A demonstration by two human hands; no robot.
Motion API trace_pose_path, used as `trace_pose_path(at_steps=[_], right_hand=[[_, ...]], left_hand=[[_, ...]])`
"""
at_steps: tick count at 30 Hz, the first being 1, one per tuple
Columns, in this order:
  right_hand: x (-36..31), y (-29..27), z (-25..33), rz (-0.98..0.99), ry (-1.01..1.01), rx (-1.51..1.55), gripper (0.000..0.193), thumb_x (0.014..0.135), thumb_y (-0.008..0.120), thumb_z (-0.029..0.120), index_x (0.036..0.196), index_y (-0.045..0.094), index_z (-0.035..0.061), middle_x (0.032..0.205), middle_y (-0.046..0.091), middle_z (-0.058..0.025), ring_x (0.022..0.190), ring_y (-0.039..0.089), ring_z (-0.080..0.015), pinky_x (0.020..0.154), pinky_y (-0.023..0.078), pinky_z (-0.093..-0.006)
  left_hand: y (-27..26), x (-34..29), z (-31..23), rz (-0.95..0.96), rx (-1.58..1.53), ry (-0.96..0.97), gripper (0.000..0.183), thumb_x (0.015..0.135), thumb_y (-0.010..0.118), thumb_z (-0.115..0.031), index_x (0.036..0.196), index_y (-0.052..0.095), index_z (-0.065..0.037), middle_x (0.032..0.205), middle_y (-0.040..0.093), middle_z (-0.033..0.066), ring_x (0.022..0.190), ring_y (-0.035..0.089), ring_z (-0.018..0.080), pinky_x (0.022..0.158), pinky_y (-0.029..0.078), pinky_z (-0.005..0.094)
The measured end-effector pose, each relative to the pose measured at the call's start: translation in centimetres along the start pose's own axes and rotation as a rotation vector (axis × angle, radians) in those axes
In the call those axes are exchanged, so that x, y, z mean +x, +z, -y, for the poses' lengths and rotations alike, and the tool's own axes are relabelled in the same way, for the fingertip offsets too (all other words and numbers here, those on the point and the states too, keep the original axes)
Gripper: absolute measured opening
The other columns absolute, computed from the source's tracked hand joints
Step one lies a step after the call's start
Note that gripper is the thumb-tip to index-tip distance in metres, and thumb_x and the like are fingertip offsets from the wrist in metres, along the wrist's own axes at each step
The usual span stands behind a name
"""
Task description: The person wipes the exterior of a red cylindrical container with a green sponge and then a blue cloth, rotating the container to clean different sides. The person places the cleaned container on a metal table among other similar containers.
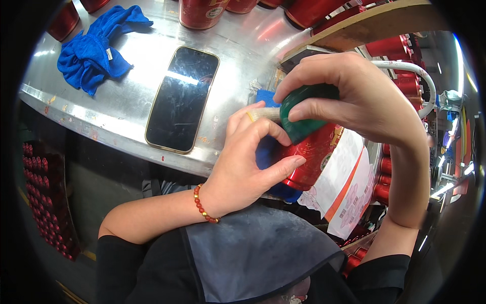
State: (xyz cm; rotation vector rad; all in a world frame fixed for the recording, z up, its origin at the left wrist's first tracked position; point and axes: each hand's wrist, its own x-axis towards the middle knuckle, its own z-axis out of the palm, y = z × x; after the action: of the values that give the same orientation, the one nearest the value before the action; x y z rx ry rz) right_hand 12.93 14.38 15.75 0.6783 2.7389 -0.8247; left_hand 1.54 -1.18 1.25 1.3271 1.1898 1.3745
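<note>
The right hand [349, 96] pinches a curved green pad [302, 130]. Below it lies the red can [310, 156], just right of the nearer left hand [243, 164], its long axis apparently slanting bodyward; the left thumb overlaps it, grip unclear.

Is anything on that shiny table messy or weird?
A little: the blue cloth lies crumpled instead of folded at the left of the table, and coloured specks dot its near edge. I can't see any spill.
</note>
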Motion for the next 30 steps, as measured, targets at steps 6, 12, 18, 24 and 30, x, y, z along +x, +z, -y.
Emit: trace_pose_path(at_steps=[6,12,18,24,30], right_hand=[[0.9,-0.6,0.6,0.115,0.032,-0.006,0.024,0.083,0.081,0.008,0.105,0.074,0.0003,0.093,0.071,-0.0087,0.085,0.07,-0.0208,0.08,0.056,-0.0322],[0.6,-0.8,0.0,-0.018,-0.006,0.052,0.025,0.084,0.081,0.01,0.107,0.074,0.0002,0.099,0.073,-0.0086,0.092,0.071,-0.0183,0.087,0.057,-0.0309],[-1.3,-2.4,0.3,-0.08,0.034,0.118,0.027,0.086,0.082,0.015,0.108,0.075,0.0016,0.101,0.073,-0.0079,0.094,0.071,-0.0173,0.088,0.058,-0.0302],[-4.7,-2.1,0.5,-0.206,0.085,0.146,0.03,0.084,0.083,0.017,0.108,0.075,0.0015,0.098,0.071,-0.0055,0.091,0.069,-0.0139,0.084,0.054,-0.0273],[-8.1,-1.0,0.8,-0.35,0.212,0.288,0.033,0.083,0.083,0.016,0.109,0.074,-0.0008,0.094,0.066,-0.0044,0.087,0.063,-0.0116,0.079,0.048,-0.0242]], left_hand=[[-0.2,0.2,0.1,0.036,-0.038,-0.047,0.029,0.083,0.085,-0.023,0.096,0.064,-0.008,0.129,0.06,0.0127,0.137,0.04,0.0385,0.115,0.034,0.047],[-0.2,0.2,0.1,0.007,-0.035,-0.051,0.022,0.084,0.084,-0.021,0.093,0.069,-0.009,0.127,0.062,0.0138,0.138,0.039,0.0394,0.116,0.033,0.0474],[-0.6,0.9,-0.1,0.023,0.048,0.023,0.014,0.085,0.082,-0.018,0.089,0.072,-0.01,0.128,0.063,0.0147,0.14,0.038,0.0407,0.117,0.032,0.0482],[-0.8,1.3,0.0,0.04,0.085,0.034,0.012,0.084,0.081,-0.017,0.088,0.072,-0.01,0.132,0.062,0.0163,0.141,0.037,0.042,0.117,0.032,0.0489],[-0.6,1.3,-0.3,0.051,0.078,0.011,0.011,0.083,0.08,-0.016,0.086,0.072,-0.01,0.137,0.06,0.0161,0.143,0.036,0.0417,0.118,0.031,0.0488]])
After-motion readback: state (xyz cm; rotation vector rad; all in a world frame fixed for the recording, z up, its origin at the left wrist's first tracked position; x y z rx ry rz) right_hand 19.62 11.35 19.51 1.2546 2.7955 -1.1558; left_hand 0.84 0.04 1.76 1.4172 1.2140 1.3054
